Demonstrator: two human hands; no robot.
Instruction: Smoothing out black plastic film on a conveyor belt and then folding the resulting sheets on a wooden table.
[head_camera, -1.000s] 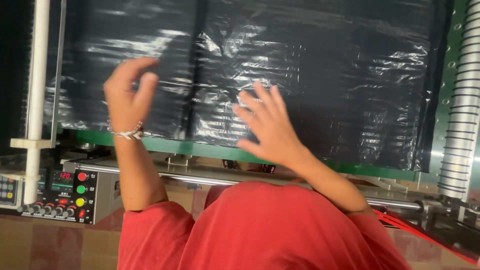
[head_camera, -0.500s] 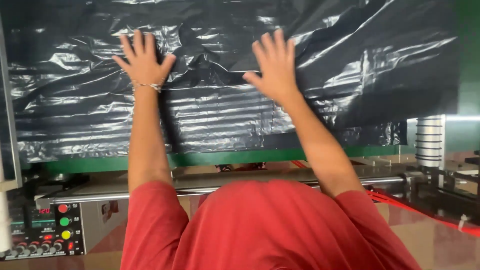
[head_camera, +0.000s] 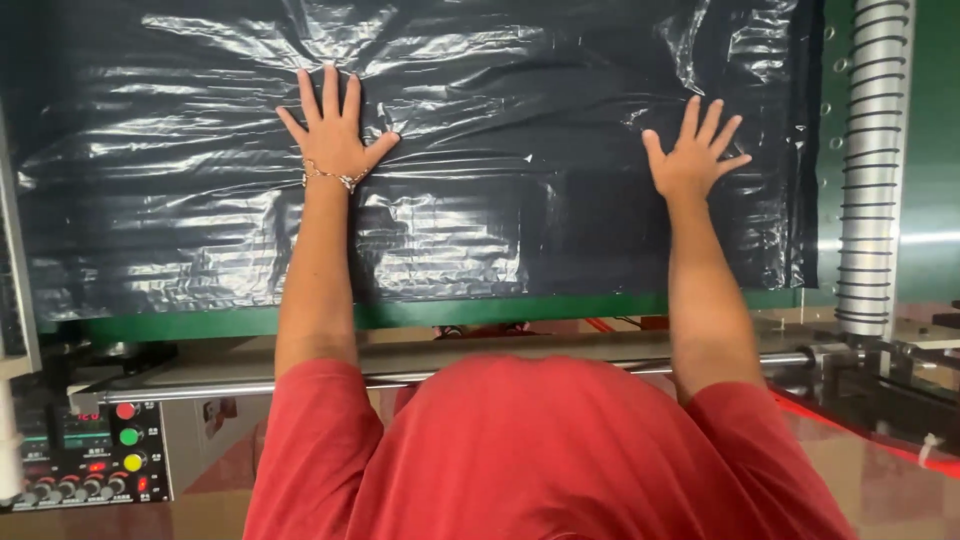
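— Black plastic sheet (head_camera: 450, 210), glossy and wrinkled, lies spread over a green table (head_camera: 500, 312) and covers nearly all of it; only a green strip shows along the near edge and at the far right.

— And the hands?

— Both lie flat on the sheet, palms down, fingers spread wide apart, clamped on nothing. The left hand (head_camera: 335, 135) presses left of the middle, with a thin bracelet (head_camera: 330, 177) at the wrist. The right hand (head_camera: 692, 155) presses well to the right of it, near the sheet's right edge.

— Are the two hands close together?

— No, well apart, with a stretch of creased plastic between them. Both arms reach straight out from red sleeves (head_camera: 540, 460).

— What lies around the table?

— At the right stands an upright silvery ribbed hose (head_camera: 872, 160), just beyond the sheet's right edge. Below the table's near edge runs a metal rod (head_camera: 200, 388) from left to right. At the near left sits a control panel (head_camera: 95, 460) with a red, a green and a yellow round button and a row of small knobs beneath.
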